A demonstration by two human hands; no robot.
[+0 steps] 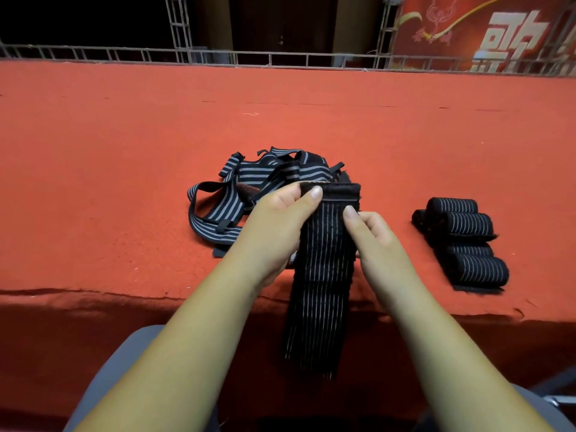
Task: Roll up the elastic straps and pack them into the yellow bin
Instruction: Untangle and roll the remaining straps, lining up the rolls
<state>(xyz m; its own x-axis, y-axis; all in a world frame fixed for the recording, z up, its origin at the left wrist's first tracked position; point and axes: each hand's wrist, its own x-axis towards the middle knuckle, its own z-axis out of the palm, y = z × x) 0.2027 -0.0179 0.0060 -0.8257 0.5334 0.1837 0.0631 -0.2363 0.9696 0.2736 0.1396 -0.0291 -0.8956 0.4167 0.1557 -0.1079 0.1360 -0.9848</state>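
Black strap [324,275] hangs over red table [124,151] edge | left grip [280,219] pinches its top end | right grip [374,232] pinches its right side | loose straps [224,198] just behind | rolls [461,241] on table, right

The left hand [277,222] and right hand [375,233] are bare, with short nails and uncovered forearms; grey trousers [120,366] cover the knees.

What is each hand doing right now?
Left hand: pinching the top end of the black strap.
Right hand: pinching the same strap's right edge.
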